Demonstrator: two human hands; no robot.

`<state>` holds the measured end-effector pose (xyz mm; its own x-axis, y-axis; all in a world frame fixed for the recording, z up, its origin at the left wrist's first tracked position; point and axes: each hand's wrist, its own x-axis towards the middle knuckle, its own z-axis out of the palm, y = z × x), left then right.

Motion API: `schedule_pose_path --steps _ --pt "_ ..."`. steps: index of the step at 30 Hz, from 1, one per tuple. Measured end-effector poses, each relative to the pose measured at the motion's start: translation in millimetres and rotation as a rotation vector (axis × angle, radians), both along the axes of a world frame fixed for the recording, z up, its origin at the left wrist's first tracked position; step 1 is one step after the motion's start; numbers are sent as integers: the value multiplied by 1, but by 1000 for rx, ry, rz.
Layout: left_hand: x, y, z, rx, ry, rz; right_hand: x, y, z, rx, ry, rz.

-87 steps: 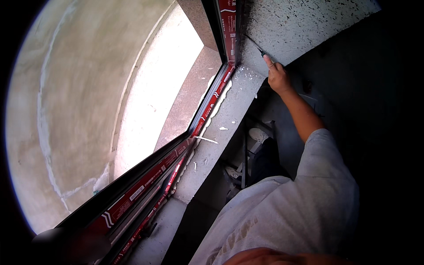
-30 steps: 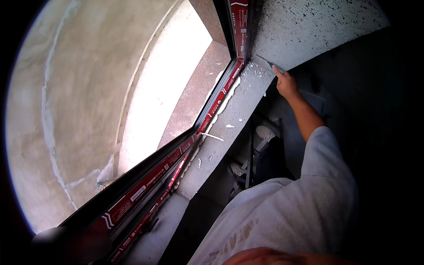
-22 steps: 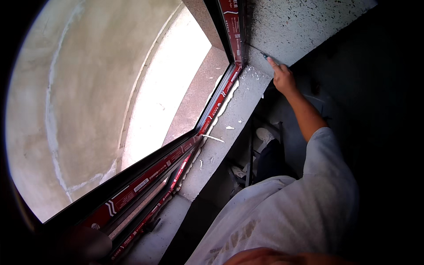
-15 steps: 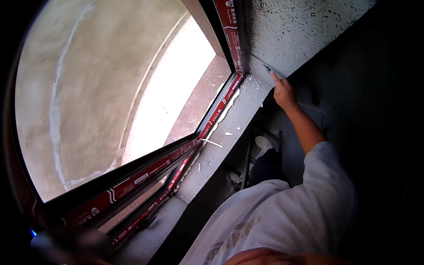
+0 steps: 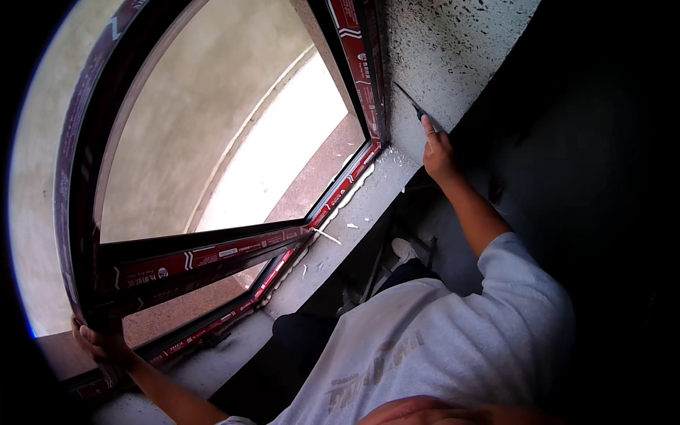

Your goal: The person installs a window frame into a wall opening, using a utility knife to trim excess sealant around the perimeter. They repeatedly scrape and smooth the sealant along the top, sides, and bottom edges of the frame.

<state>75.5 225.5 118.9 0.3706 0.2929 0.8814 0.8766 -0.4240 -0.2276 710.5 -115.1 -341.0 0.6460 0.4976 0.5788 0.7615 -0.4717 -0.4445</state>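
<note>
My right hand is closed round the dark handle of a slim-bladed knife. Its blade points up and left, close to the speckled white wall beside the window frame. Whether the tip touches the wall I cannot tell. At the lower left, my left hand is wrapped round the outer edge of a window sash, which is dark and covered in red protective film. Shadow hides part of its fingers.
Pale foam runs along the frame's bottom edge. White scraps and a thin strip lie on the grey sill. Below the sill stands a dark metal support, near my shoe. Outside lies a pale ground surface.
The sash has swung, and its outer upright now shows at the left. My left hand, a dark blur before, now grips it. My right hand and the knife appear slightly lower and further left.
</note>
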Motion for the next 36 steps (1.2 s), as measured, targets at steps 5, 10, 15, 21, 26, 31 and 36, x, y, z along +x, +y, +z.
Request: schedule_pose_path --steps 5,10,15,21,26,31,36 --pt "9 0 -1 20 -4 -61 -17 -4 70 150 44 123" --pt "19 -6 2 -30 -27 -75 -4 -9 7 -355 255 3" --pt "23 6 9 -39 -54 -158 -25 -24 20 -291 242 22" --pt "19 1 5 -33 -89 -111 -10 21 149 105 -168 -25" --pt "30 -10 2 36 -103 -116 -54 -36 107 -507 256 -90" --pt "39 -16 3 43 -104 -135 -58 -72 124 -42 217 -74" --pt "33 -19 7 13 -83 -67 -54 -48 192 64 212 9"
